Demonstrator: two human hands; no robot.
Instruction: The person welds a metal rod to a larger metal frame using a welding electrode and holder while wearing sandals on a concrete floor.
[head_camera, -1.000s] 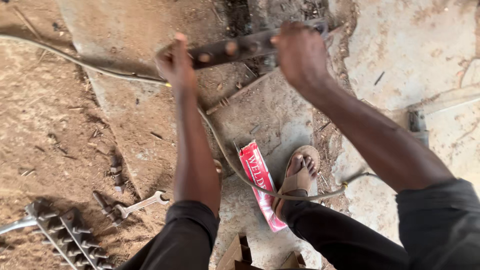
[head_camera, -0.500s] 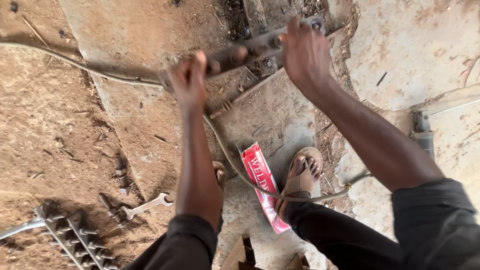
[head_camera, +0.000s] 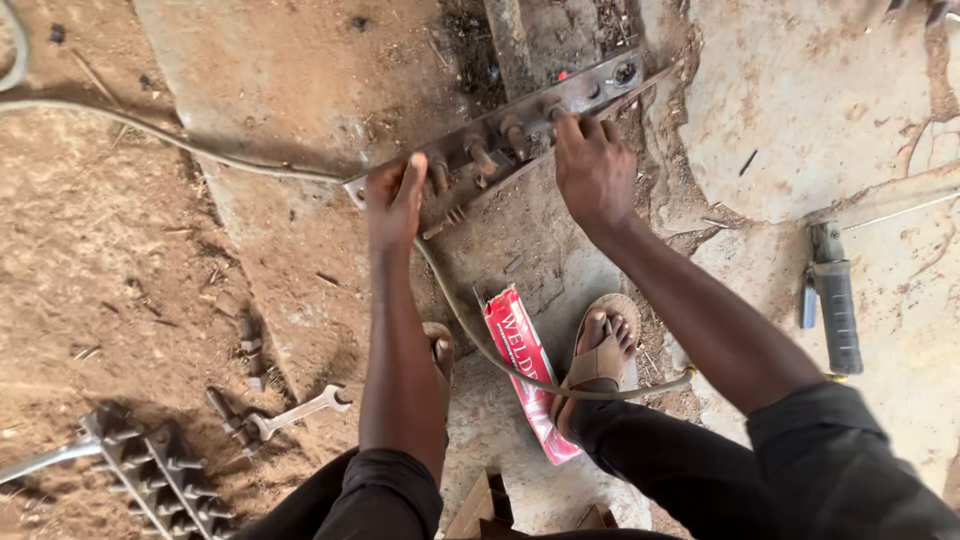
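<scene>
Both hands, left hand (head_camera: 393, 200) and right hand (head_camera: 592, 172), grasp the metal bar (head_camera: 500, 135).

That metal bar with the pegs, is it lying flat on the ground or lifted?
Lifted, it seems: the metal bar runs slantwise between the left hand and right hand, both gripping it above the dirt.

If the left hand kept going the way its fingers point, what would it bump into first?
The left hand already grips the studded metal bar; past the bar, probably only bare concrete slab, though depth is unclear.
</scene>
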